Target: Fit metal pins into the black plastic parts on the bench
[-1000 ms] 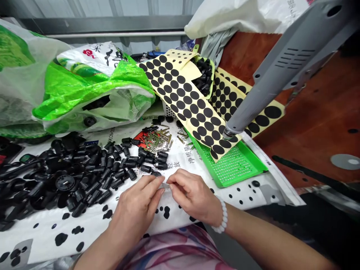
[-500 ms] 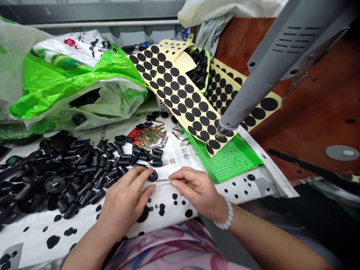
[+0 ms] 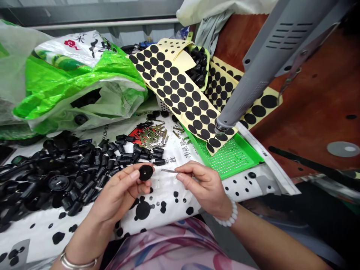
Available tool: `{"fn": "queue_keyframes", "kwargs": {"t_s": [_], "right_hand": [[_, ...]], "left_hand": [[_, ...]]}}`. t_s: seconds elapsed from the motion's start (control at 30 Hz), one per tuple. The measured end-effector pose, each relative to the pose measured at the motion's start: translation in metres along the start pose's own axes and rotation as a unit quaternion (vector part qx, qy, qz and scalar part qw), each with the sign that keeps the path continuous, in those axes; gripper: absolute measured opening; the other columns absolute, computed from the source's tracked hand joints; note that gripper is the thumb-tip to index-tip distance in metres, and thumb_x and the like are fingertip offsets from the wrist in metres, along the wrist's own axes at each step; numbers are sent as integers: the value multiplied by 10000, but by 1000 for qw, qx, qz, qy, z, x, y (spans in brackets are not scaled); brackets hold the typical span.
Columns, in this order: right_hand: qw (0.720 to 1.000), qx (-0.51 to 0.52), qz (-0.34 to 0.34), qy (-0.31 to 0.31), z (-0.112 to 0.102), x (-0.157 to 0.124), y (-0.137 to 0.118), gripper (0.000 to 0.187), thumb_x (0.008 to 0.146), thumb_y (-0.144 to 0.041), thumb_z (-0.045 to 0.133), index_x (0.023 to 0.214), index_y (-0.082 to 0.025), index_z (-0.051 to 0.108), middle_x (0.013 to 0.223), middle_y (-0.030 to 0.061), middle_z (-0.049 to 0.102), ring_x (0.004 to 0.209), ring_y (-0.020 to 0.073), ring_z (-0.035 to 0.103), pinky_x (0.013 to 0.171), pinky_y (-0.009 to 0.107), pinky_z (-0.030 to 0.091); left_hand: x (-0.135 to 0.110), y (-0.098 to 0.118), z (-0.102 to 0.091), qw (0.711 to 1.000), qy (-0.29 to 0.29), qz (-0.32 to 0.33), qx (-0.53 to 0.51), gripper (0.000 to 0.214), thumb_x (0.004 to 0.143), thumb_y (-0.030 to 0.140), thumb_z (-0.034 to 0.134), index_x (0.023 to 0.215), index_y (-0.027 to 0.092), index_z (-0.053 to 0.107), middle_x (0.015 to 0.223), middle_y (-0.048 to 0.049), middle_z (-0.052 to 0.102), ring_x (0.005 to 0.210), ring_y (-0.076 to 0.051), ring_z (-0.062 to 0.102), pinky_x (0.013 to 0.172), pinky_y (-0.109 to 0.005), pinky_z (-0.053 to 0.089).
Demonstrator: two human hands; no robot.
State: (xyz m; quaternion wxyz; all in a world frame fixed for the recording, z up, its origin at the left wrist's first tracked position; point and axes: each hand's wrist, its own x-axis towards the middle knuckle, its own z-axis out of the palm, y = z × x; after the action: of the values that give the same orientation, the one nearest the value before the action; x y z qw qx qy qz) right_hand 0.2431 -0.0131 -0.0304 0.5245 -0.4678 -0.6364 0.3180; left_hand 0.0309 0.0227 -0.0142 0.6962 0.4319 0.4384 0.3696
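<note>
- Cluttered bench, white printed sheet [image 3: 84, 221] spread over it w/ black blotches; green bag [image 3: 73, 86] at back left, red-brown board [image 3: 317, 105] on the right.
- Change vs half a sec ago: left hand [image 3: 118, 195] was flat on the sheet by a small black disc; now it's lifted, palm turned up, w/ the black disc [image 3: 146, 172] pinched between thumb and fingertips, clear of the sheet.
- Right hand [image 3: 202, 183]: fingers closed on a thin metal pin [image 3: 168, 171], same grip as before; pin tip points left at the disc, small gap between the two.
- Meaning, as a judgement: pickup looks done, disc and pin now lined up face to face, not yet touching.
- Edges/room: pile of black parts [image 3: 70, 168] just left of the left hand; heap of small metal pieces [image 3: 154, 135] just beyond both hands.
- Green tray [image 3: 233, 157] near the right hand, dotted sticker sheet [image 3: 180, 90] draped over it.
- Grey arm [image 3: 261, 75] hangs above the tray, well apart from the hands.
- Open sheet lies between the hands and the person's body.
</note>
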Motion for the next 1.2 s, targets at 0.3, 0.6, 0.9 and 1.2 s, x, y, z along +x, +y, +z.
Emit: {"fn": "queue_keyframes", "kwargs": {"t_s": [0.3,0.6,0.9,1.2], "right_hand": [[993,-24,-116,-30,11,6,-16,78,836,-157,599,878,-140,662,749,51,655,673,124,606,611,251,500],[965,-150,-194,-95,8,8,-31,143,871,-140,527,875,-80,657,707,81,640,638,145,594,586,259,472],[947,-207,-188,-160,18,7,-37,203,903,-165,464,852,-92,646,704,77,631,620,143,576,583,255,468],[922,-257,-215,-196,31,7,-25,245,931,-200,419,790,-138,610,681,60,613,604,148,553,561,253,438]], "left_hand": [[-16,-6,6,961,-22,-95,-260,279,755,257,672,1003,135,709,783,-48,707,657,-122,646,620,-197,572],[-18,-10,7,988,-18,-50,-142,333,743,325,712,1034,166,680,782,-40,694,703,-141,659,679,-251,577],[-23,-10,12,999,7,-33,-27,406,687,438,736,976,161,667,729,-12,674,575,-119,640,588,-216,534],[-25,-13,8,983,5,-15,183,433,795,542,542,657,139,623,501,-23,613,457,-116,553,476,-206,450]]}}
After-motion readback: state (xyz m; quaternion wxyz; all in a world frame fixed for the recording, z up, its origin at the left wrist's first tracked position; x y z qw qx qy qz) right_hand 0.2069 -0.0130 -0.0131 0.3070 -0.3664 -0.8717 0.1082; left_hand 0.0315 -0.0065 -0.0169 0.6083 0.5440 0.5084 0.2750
